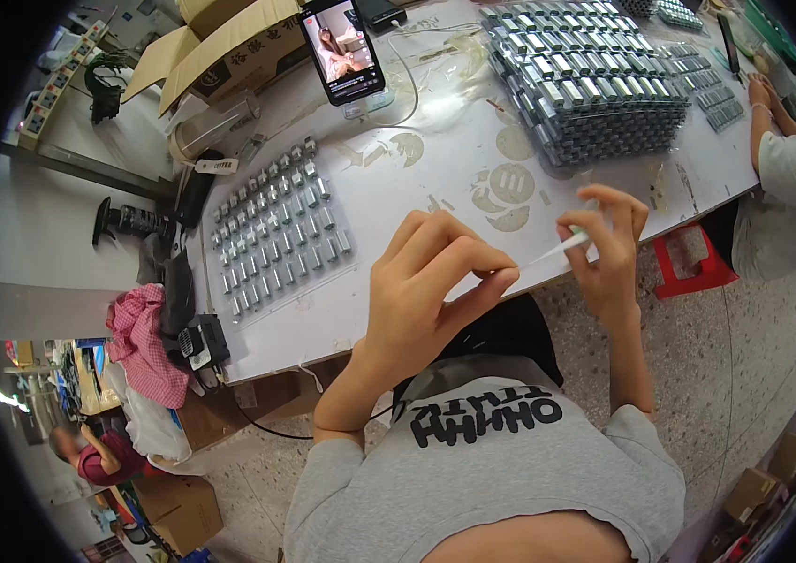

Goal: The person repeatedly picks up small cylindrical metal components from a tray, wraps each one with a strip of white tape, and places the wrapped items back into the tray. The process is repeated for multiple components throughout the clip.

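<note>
My left hand (426, 281) is raised over the table's near edge, thumb and forefinger pinched together. Whatever lies between those fingertips is too small to make out. To its right, my right hand (609, 249) grips a slim white tapered tool (562, 249), its thin point reaching toward the left fingertips. The tool's other end is hidden by my fingers. Left of my hands, a clear tray (299, 289) lies on the white table (388, 211), with rows of small shiny metal parts (276, 220) in it.
A tall stack of filled trays (585, 84) stands at the far right. A phone (341, 52) leans upright at the back, near an open cardboard box (229, 56). Another person's arm (764, 117) rests at the right table edge, beside a red stool (689, 263).
</note>
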`<state>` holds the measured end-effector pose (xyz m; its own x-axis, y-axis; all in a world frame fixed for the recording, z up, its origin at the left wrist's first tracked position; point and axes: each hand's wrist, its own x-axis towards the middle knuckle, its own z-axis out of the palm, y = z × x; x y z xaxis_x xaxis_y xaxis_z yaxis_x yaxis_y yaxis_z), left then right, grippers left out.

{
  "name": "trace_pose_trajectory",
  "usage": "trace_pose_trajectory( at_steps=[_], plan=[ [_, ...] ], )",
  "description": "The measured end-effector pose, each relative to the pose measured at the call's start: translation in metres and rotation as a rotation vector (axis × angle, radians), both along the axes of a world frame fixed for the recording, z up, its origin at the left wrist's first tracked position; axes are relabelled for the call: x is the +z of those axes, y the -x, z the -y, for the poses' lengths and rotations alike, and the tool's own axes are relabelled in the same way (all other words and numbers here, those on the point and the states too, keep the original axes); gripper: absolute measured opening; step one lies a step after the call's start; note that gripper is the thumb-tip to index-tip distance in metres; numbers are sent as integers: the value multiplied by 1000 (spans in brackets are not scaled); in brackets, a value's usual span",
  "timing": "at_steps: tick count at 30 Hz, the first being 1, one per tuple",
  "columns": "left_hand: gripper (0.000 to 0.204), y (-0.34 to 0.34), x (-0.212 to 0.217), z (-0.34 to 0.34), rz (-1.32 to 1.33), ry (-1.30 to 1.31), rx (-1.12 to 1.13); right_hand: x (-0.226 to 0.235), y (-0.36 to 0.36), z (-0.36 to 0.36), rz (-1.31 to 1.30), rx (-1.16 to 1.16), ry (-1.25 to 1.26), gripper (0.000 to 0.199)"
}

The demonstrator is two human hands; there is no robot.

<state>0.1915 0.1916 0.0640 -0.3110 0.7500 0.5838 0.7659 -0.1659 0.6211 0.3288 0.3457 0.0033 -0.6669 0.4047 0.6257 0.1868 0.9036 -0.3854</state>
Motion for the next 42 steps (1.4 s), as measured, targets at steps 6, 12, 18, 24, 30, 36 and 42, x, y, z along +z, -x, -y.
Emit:
trace_pose_trajectory(
  at_steps=[6, 12, 18, 24, 30, 36, 42],
  plan=[
    [13, 2, 3, 4, -63, 14, 55, -16, 1, -15, -47, 43, -34, 28],
    [11, 14, 9, 22, -18, -14, 183, -12, -6, -16, -30, 271, 339, 48],
    [8, 20, 22, 56, 72, -140, 326, -5, -24, -17, -123, 533, 868, 35],
    [13, 23, 15, 80, 33, -270, 370, -9, -28, -31, -825, 261, 1464, 7],
    [14, 27, 0, 90, 67, -234, 406, -40, -72, -88, -1423, 856, 2281, 9],
    [7, 23, -24, 74, 83, -28, 348, -29, -86, -102, -1978, 755, 1857, 16],
    [8, 20, -27, 68, 119, -15, 274, 14, -42, -79, -1210, -290, 221, 34]
  ],
)
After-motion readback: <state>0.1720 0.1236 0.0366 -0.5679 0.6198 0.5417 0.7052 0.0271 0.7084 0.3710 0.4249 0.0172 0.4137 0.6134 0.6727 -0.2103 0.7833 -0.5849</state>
